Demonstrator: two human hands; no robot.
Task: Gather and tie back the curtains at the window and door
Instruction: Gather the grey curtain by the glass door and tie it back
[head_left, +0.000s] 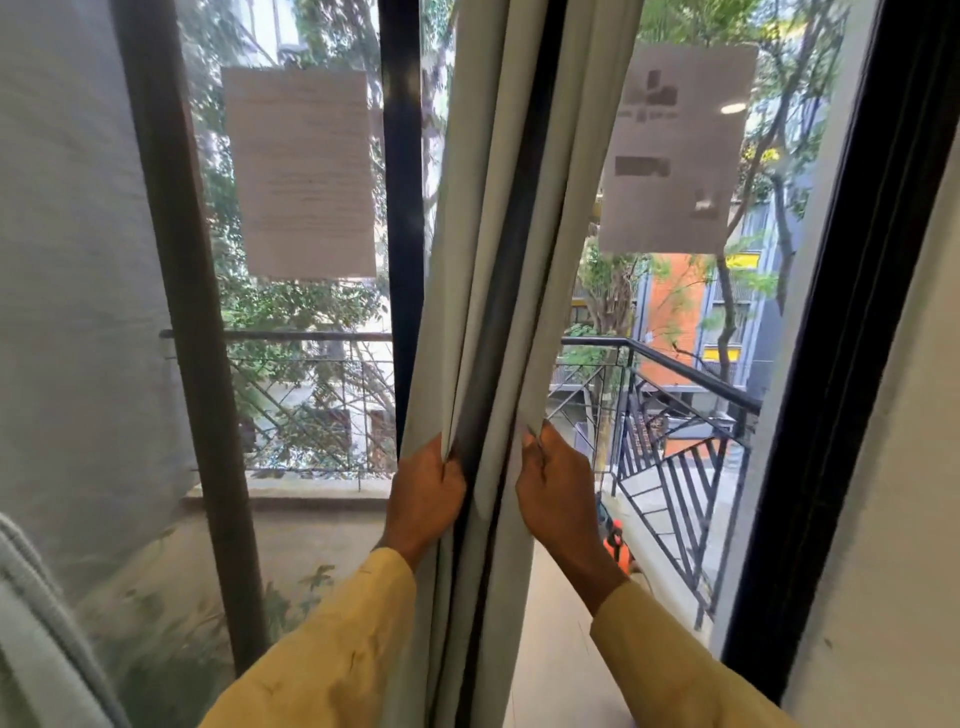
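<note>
Observed from my remote station: the black-framed glass door (841, 312) fills the view, with a black metal balcony railing (691, 405) outside it. A translucent white sheer curtain (78, 312) hangs over the far left pane. The task item, a pale grey heavy fabric curtain (498, 234), hangs at the centre of the glazing, drawn into a narrow column of folds. Its long axis is near vertical, leaning slightly right toward the top, and it passes directly between the hands. Two white paper sheets (301, 171) are fixed to the glass, one on each side of the column. The left hand (426, 493) is clenched round the left-side folds, fingers wrapped into the fabric. The right hand (556, 493) pinches the right-hand edge fold, thumb uppermost. Both hands sit at about the same height and touch the curtain, so neither is nearer. No tie-back cord or hook is visible. In my judgement, gathering is well advanced and tying is not yet begun; the next move calls for pressing the two grips together across the column.
</note>
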